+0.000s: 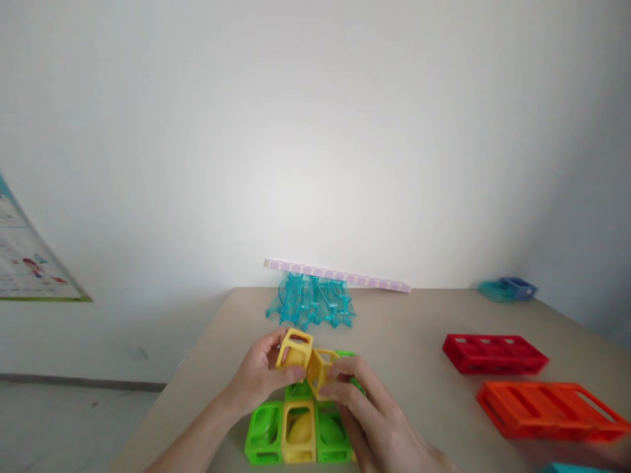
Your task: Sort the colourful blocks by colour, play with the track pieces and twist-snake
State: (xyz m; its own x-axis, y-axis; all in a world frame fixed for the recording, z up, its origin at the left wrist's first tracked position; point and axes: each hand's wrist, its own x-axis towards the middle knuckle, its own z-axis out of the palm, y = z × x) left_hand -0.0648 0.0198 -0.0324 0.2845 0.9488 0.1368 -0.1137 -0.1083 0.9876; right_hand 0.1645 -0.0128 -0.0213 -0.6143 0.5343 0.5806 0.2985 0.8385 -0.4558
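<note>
My left hand (254,374) grips a hollow yellow cube block (299,343) between thumb and fingers, raised and tilted above the table. Close beside it, my right hand (379,410) pinches a second hollow yellow cube block (317,374), also tilted. The two cubes meet or nearly meet at their edges; I cannot tell if they are joined. Below them stands a row of hollow cubes: a green block (263,437), a yellow block (299,440) and another green block (333,441). Further green blocks behind are partly hidden by my hands.
Clear turquoise plastic pieces (315,303) lie beyond my hands, before a pale purple strip (340,274) along the wall. To the right are a red block row (495,355) and an orange block row (552,410). A blue container (518,288) sits at the far right corner.
</note>
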